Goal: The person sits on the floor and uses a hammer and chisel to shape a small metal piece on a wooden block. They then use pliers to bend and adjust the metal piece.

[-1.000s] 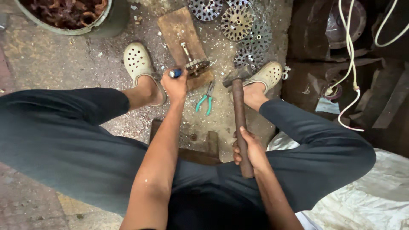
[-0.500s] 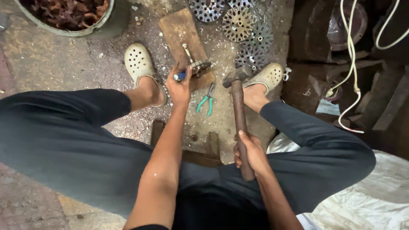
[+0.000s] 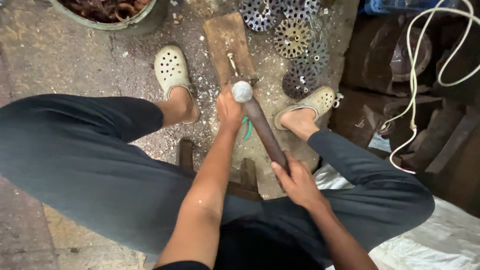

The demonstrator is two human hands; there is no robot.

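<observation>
A hammer [image 3: 262, 125] is being gripped by the right hand [image 3: 298, 182], whose grip is being kept fully closed around the lower end of the wooden handle, with the metal head [image 3: 242, 91] raised toward the camera above a wooden block [image 3: 226, 42] lying on the floor [image 3: 60, 55]. The left hand [image 3: 229, 107] is being held closed at the near end of that block; what it is pinching is hidden by the hammer head, though a thin metal piece [image 3: 233, 64] is lying on the block just beyond. Green-handled pliers [image 3: 247, 127] are lying on the floor under the handle. Perforated metal discs [image 3: 292, 37] are piled beyond the block. Judged from this, the left fingers are being kept close under the head: a slightly off-line blow could be landed on them, or the piece could be knocked off the block.
</observation>
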